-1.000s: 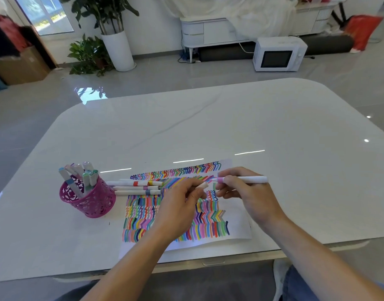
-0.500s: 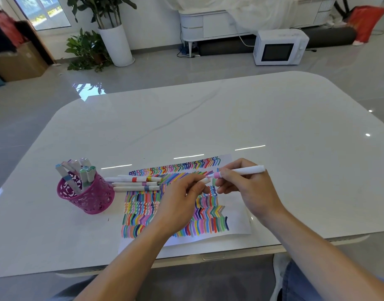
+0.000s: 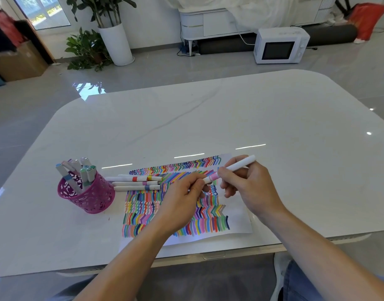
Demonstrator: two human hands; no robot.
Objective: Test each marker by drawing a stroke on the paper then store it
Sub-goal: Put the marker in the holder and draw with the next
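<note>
Bright daylight here, pouring in from the window [image 3: 45,14] at far left and burning a white patch onto the glossy floor [image 3: 165,68] just beyond the tabletop [image 3: 208,118]. That tabletop is shiny: 3 thin glare streaks across its middle, 2 pinpoint hot spots at right. Shadows are soft, a faint one on the near side of the pink cup [image 3: 89,198]. Strokes on the paper [image 3: 239,227] read crisp; the far room goes softer, and wide-angle distortion bows the edges.
</note>
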